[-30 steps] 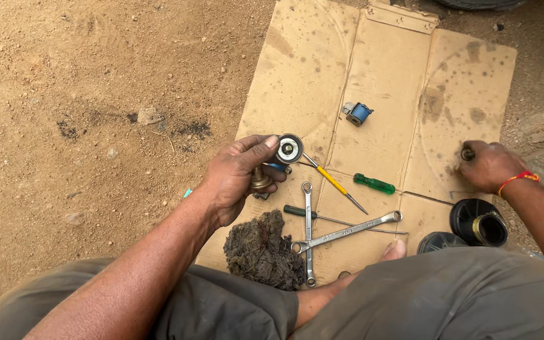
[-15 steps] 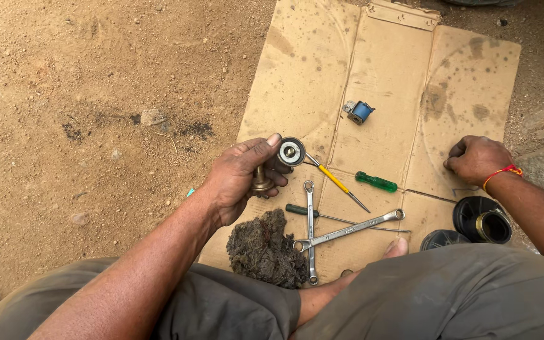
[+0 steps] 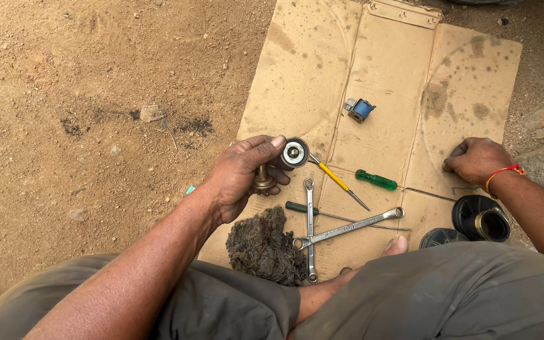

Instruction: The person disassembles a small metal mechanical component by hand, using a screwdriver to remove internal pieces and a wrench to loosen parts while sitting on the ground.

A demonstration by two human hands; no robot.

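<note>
My left hand [image 3: 240, 179] grips a small brass fitting [image 3: 263, 179], its round black-and-white cap [image 3: 294, 153] turned up toward me; my fingers [image 3: 256, 146] curl tight around the stem, thumb along the top, and hold it just above the near-left part of a flattened cardboard sheet [image 3: 385, 75] spread on bare dirt [image 3: 96, 94]. My right hand [image 3: 476, 160], an orange thread at the wrist, is closed in a loose fist, knuckles down on the sheet's right side; I cannot tell whether it pinches anything.

Just right of the fitting lies a yellow-handled screwdriver [image 3: 338, 184], then a green-handled one [image 3: 376, 181]. Below them two ring spanners [image 3: 328, 228] cross, with a dark-handled screwdriver [image 3: 322, 214] under them. A wad of dark, greasy cotton waste [image 3: 264, 247] sits at the sheet's near edge, touching my trouser leg. A small blue coil part [image 3: 360, 109] lies alone higher up. Two black rubber rings [image 3: 481, 218] rest off the right near corner, by my knee.

The upper half of the cardboard is open room; loose dirt runs wide to the left.
</note>
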